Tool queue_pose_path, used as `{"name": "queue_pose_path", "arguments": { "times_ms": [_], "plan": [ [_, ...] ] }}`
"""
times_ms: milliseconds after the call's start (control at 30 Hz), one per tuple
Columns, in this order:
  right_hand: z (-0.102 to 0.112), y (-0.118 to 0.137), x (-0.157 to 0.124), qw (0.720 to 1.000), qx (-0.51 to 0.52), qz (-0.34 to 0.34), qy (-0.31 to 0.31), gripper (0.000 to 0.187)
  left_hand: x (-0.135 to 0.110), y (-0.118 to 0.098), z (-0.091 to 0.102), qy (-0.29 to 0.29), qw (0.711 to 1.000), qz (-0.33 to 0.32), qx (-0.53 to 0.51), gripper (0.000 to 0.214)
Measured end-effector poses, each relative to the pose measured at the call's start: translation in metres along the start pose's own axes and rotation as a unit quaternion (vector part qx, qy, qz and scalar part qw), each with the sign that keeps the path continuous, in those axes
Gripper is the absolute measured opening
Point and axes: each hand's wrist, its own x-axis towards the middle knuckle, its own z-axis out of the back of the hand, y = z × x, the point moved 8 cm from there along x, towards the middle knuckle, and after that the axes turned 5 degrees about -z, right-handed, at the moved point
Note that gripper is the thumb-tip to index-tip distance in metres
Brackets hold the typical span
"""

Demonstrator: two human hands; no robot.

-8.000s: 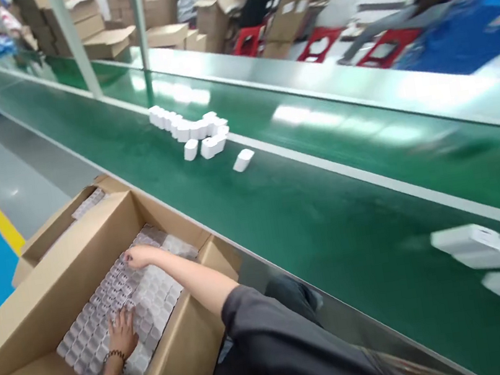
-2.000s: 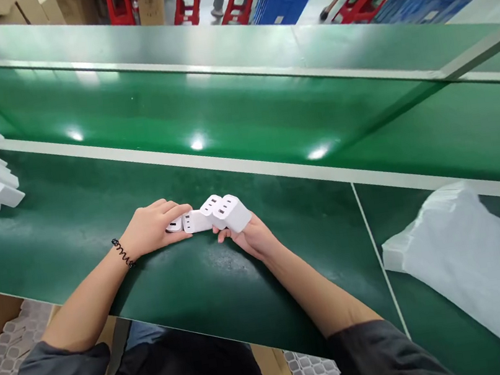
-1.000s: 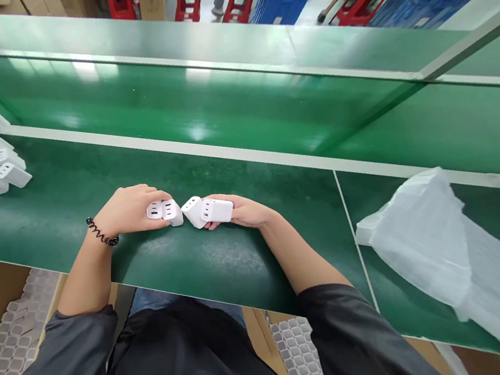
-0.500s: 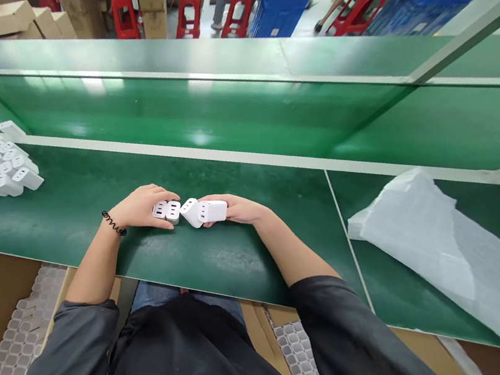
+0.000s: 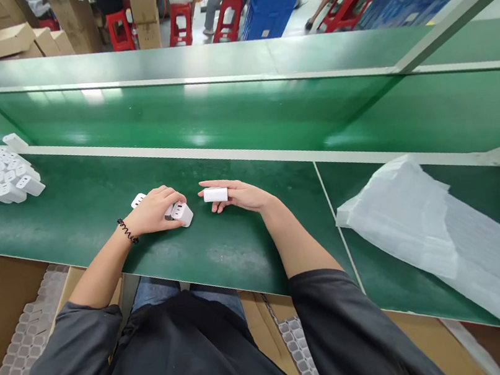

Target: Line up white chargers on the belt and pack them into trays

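White chargers (image 5: 182,214) sit in the curled left hand (image 5: 158,210) over the green worktop (image 5: 222,251). Just beside it, the right hand (image 5: 244,196) grips one charger (image 5: 215,194) between loosely stretched fingers; a pile (image 5: 6,177) lies far left.

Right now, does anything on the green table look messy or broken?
Nothing looks broken. The white USB chargers piled at left lie unevenly, not in neat rows, and the translucent sheeting at right looks rumpled instead of flat.

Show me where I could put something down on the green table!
Free: the green table between the pile of white blocks and the left hand; also between the right hand and the white sheets. Crowded: at the pile and around both hands' blocks.
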Motion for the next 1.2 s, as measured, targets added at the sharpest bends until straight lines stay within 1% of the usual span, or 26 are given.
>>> {"name": "queue_pose_path", "arguments": {
  "times_ms": [33, 67, 167, 200, 233, 333, 367, 433, 500, 567, 600, 667, 767, 833, 900, 967, 1033, 1100, 1200],
  "plan": [
    [0.000, 0.003, -0.001, 1.000, 0.004, 0.015, -0.003, 0.046, -0.001, 0.001, -0.001, -0.004, 1.000, 0.004, 0.007, 0.038],
    [-0.004, 0.006, -0.001, 0.999, 0.011, 0.029, 0.007, 0.048, -0.002, 0.002, -0.001, -0.008, 1.000, 0.009, 0.013, 0.037],
    [-0.021, 0.013, 0.000, 0.995, 0.041, 0.069, 0.056, 0.063, -0.005, 0.007, -0.001, -0.015, 0.999, 0.033, 0.033, 0.037],
    [-0.025, 0.014, 0.001, 0.994, 0.042, 0.082, 0.056, 0.066, -0.006, 0.009, -0.001, -0.014, 0.998, 0.041, 0.040, 0.037],
    [-0.027, 0.015, 0.002, 0.994, 0.034, 0.093, 0.043, 0.066, -0.007, 0.010, -0.001, -0.012, 0.998, 0.048, 0.046, 0.039],
    [-0.027, 0.015, 0.005, 0.993, -0.021, 0.108, -0.031, 0.052, -0.010, 0.014, 0.002, -0.018, 0.996, 0.058, 0.059, 0.047],
    [-0.028, 0.014, 0.005, 0.992, -0.035, 0.109, -0.047, 0.050, -0.011, 0.015, 0.003, -0.021, 0.996, 0.058, 0.059, 0.050],
    [-0.032, 0.012, 0.007, 0.990, -0.068, 0.112, -0.044, 0.052, -0.013, 0.016, 0.004, -0.022, 0.997, 0.060, 0.052, 0.052],
    [-0.037, 0.012, 0.008, 0.984, -0.128, 0.124, -0.032, 0.055, -0.014, 0.018, 0.003, -0.013, 0.997, 0.065, 0.045, 0.050],
    [-0.040, 0.012, 0.008, 0.972, -0.186, 0.140, -0.024, 0.053, -0.014, 0.020, 0.001, -0.002, 0.996, 0.074, 0.042, 0.048],
    [-0.041, 0.012, 0.009, 0.969, -0.198, 0.148, -0.023, 0.051, -0.014, 0.021, 0.000, 0.000, 0.996, 0.075, 0.041, 0.048],
    [-0.043, 0.011, 0.010, 0.965, -0.199, 0.166, -0.024, 0.047, -0.015, 0.020, 0.001, -0.003, 0.997, 0.073, 0.037, 0.050],
    [-0.047, 0.009, 0.013, 0.964, -0.186, 0.188, -0.032, 0.043, -0.019, 0.023, 0.007, -0.008, 0.998, 0.064, 0.024, 0.060],
    [-0.051, 0.007, 0.015, 0.961, -0.193, 0.194, -0.039, 0.043, -0.026, 0.029, 0.013, -0.001, 0.998, 0.065, 0.008, 0.068],
    [-0.055, 0.007, 0.016, 0.957, -0.206, 0.198, -0.049, 0.048, -0.034, 0.038, 0.018, 0.011, 0.997, 0.077, -0.018, 0.074],
    [-0.057, 0.008, 0.015, 0.946, -0.246, 0.203, -0.066, 0.053, -0.043, 0.049, 0.021, 0.026, 0.993, 0.102, -0.051, 0.078],
    [-0.060, 0.010, 0.014, 0.926, -0.304, 0.206, -0.083, 0.055, -0.051, 0.058, 0.019, 0.042, 0.987, 0.133, -0.085, 0.080],
    [-0.063, 0.011, 0.012, 0.905, -0.355, 0.213, -0.098, 0.055, -0.055, 0.063, 0.015, 0.055, 0.981, 0.154, -0.109, 0.080],
    [-0.068, 0.011, 0.011, 0.887, -0.391, 0.224, -0.105, 0.060, -0.057, 0.067, 0.010, 0.060, 0.977, 0.165, -0.120, 0.079]
  ]
}}
